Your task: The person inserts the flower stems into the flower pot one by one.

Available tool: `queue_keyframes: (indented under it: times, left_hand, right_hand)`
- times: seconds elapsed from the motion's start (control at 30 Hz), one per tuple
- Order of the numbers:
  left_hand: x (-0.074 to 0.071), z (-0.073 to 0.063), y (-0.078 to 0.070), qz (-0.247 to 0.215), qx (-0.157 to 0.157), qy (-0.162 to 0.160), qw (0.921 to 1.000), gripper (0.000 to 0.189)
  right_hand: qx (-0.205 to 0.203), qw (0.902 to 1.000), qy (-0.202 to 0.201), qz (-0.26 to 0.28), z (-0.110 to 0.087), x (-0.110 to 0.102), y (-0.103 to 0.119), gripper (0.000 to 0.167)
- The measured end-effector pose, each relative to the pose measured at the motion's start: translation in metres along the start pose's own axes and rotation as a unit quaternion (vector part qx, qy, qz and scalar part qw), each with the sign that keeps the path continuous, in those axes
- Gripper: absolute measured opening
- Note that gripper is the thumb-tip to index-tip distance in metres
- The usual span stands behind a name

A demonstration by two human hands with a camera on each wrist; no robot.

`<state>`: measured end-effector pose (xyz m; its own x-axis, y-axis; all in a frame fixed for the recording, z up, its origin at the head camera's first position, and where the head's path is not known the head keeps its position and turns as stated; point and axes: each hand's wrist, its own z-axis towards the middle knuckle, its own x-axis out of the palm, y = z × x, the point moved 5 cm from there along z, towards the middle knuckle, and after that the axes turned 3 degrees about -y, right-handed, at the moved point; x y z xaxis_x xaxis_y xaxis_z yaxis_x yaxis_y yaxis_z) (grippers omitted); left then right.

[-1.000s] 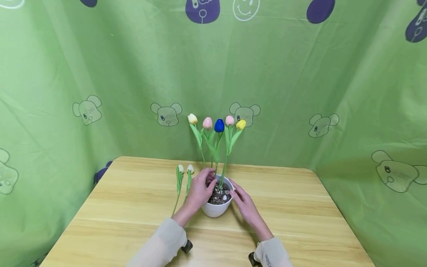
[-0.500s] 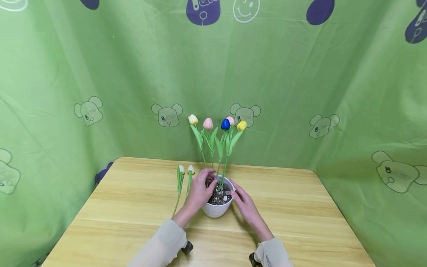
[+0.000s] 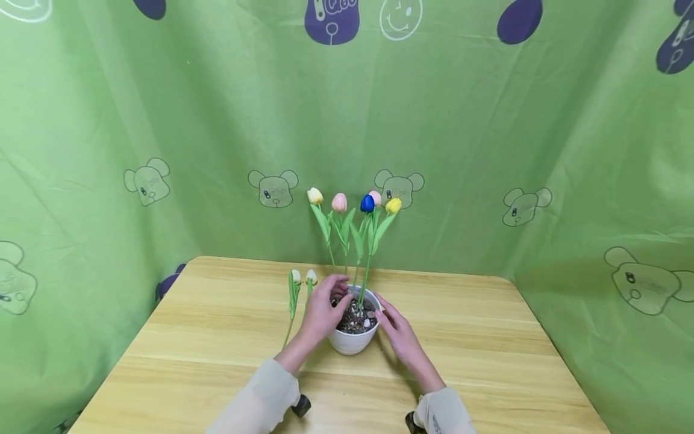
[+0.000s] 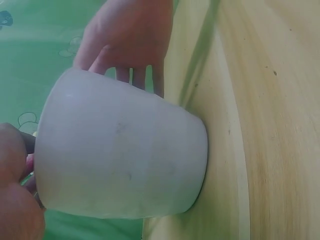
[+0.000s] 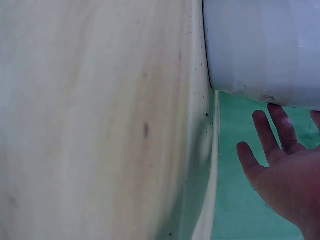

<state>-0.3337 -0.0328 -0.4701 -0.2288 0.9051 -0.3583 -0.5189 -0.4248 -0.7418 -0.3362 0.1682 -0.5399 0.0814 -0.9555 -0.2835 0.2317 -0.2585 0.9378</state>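
Observation:
A white flowerpot (image 3: 349,343) filled with dark, pebbly soil (image 3: 355,322) stands upright on the table. My left hand (image 3: 322,310) is at its left rim, bent fingers over the soil, thumb and fingertips apart. The blue tulip (image 3: 367,204) stands in the pot, leaning right against a pink tulip (image 3: 375,198) and a yellow tulip (image 3: 393,205). Further left rise a cream tulip (image 3: 314,196) and another pink tulip (image 3: 339,202); my hand hides their lower stems. Against the pot's right side rests my right hand (image 3: 400,331), its fingers fairly straight and spread in the right wrist view.
Two white tulips (image 3: 295,277) lie on the wooden table (image 3: 488,361) left of the pot, partly behind my left forearm. A green curtain (image 3: 461,120) with printed bear heads surrounds the table at the back and sides.
The blue tulip has swung right, from upright to leaning on the pink and yellow ones. My left hand has let go of its stem and shifted slightly left. My right hand stays put.

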Motion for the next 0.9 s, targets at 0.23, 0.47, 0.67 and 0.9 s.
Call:
queue_keyframes:
  times: [0.23, 0.47, 0.67, 0.9]
  left_hand:
    - [-0.011, -0.007, 0.0, -0.019, -0.01, 0.001, 0.9998, 0.037]
    - [-0.041, -0.021, 0.008, -0.045, -0.029, -0.028, 0.9982, 0.039]
    - [-0.074, -0.035, 0.033, -0.04, -0.076, -0.06, 0.9945, 0.042]
    - [-0.1, -0.057, 0.07, -0.038, -0.159, -0.041, 0.9857, 0.043]
  right_hand:
    - [-0.008, 0.9999, -0.006, -0.005, -0.002, 0.001, 0.0, 0.051]
    - [0.0, 0.9999, -0.009, -0.005, -0.001, 0.001, -0.001, 0.05]
    - [0.003, 0.9998, -0.012, -0.013, 0.0, 0.001, 0.0, 0.051]
    - [0.006, 0.9999, -0.009, -0.008, -0.001, 0.0, 0.0, 0.051]
